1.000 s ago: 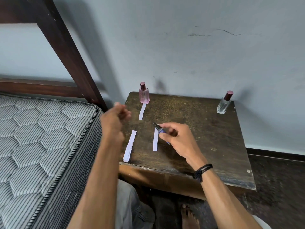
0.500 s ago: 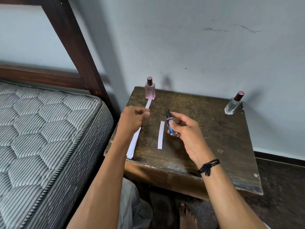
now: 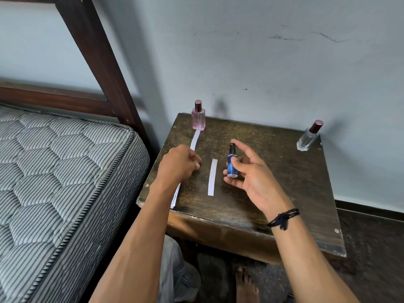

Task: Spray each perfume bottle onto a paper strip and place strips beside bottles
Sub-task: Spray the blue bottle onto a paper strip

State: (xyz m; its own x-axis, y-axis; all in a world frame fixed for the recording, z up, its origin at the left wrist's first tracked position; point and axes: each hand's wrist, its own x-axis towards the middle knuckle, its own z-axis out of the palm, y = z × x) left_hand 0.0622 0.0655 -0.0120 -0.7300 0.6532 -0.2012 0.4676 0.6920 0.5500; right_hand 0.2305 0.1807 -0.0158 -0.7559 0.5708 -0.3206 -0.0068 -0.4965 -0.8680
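Note:
My right hand (image 3: 251, 176) holds a small blue spray bottle (image 3: 232, 164) upright over the wooden table (image 3: 284, 193), index fingertip on its black nozzle. A white paper strip (image 3: 212, 177) lies flat just left of the bottle. My left hand (image 3: 178, 166) has curled fingers, thumb against index, at the far end of another paper strip (image 3: 176, 196) near the table's left edge; the hand hides the contact. A pink perfume bottle (image 3: 198, 118) stands at the back left with a strip (image 3: 195, 139) lying in front of it. A clear bottle (image 3: 308, 136) stands at the back right.
A striped mattress (image 3: 65, 171) and dark wooden bed frame (image 3: 105, 62) adjoin the table's left side. The grey wall (image 3: 262, 73) runs right behind the table. My bare foot (image 3: 244, 285) is on the dark floor below the front edge.
My right hand raised the blue bottle from a slanted hold to upright. My left hand came down from the air onto the left strip's far end.

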